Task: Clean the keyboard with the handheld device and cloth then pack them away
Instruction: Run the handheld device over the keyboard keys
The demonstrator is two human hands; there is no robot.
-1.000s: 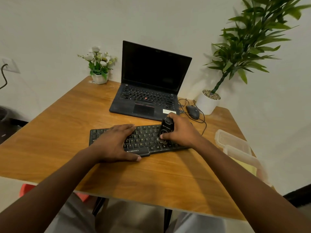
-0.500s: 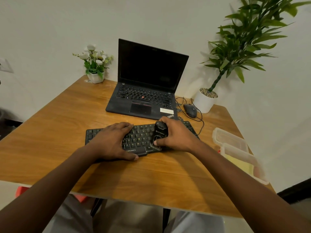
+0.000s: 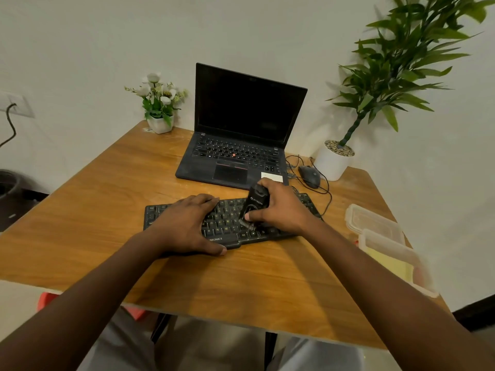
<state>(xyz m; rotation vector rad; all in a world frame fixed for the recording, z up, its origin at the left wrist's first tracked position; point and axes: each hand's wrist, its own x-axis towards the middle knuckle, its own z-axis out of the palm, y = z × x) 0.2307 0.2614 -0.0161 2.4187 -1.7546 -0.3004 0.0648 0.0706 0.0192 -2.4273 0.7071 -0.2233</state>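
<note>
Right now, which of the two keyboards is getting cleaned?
The standalone keyboard in front of the laptop: the right hand holds the device on its keys; the laptop's own is untouched.

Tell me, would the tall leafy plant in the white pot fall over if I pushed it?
Probably, yes. The plant leans and spreads far above its small white pot, so it looks top-heavy. The pebbles filling the pot may steady it a little.

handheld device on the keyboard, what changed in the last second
The right hand, gripping the small black handheld device, has slid it slightly leftward along the black keyboard, uncovering the keyboard's right end. The left hand stays flat on the keyboard's left half. Nothing was picked up or let go.
</note>
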